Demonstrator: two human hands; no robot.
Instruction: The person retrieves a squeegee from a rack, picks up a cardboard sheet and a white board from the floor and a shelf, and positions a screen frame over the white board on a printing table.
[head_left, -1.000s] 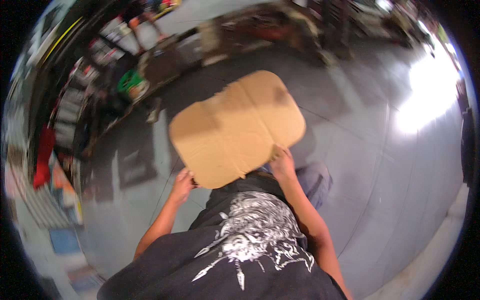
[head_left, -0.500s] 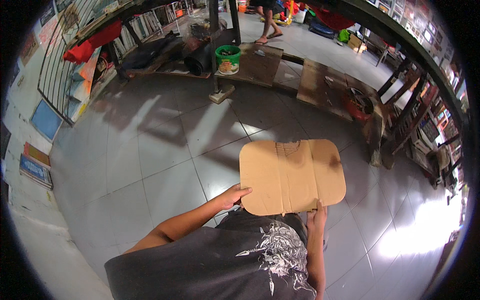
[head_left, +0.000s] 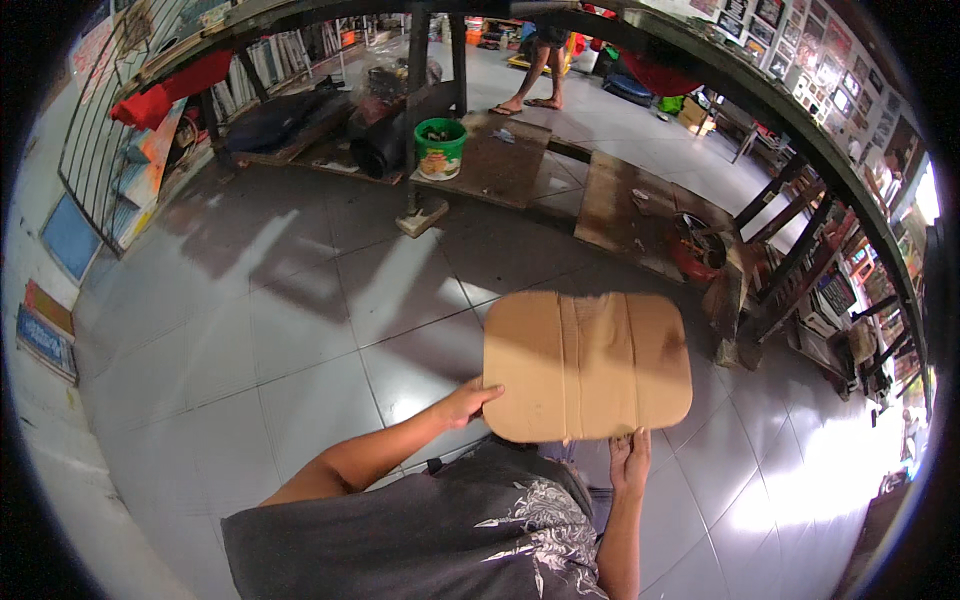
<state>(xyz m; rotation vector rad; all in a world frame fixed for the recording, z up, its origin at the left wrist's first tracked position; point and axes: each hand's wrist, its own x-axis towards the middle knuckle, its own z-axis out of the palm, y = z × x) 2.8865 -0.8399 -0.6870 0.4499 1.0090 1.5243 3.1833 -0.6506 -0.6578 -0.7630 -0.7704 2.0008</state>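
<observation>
A tan cardboard sheet (head_left: 530, 370) with rounded corners and upright fold creases is held out in front of my dark shirt. Its far edge dips unevenly near the middle. My left hand (head_left: 468, 403) grips the sheet's left edge, thumb on top and the other fingers mostly hidden. At the near edge, right of the middle, my right hand (head_left: 630, 460) pinches the sheet with its fingertips.
Ahead stands a long table frame with low boards (head_left: 500, 160). On them are a green-and-white bucket (head_left: 440, 155) and a round reddish container (head_left: 697, 250). A person's legs (head_left: 540, 75) stand beyond. Picture frames (head_left: 45, 340) lean on the left wall.
The ribbed torn patch at the cardboard's far edge no longer shows. My view has shifted a little to the right. The person beyond the table has gone from stepping to standing with feet apart.
</observation>
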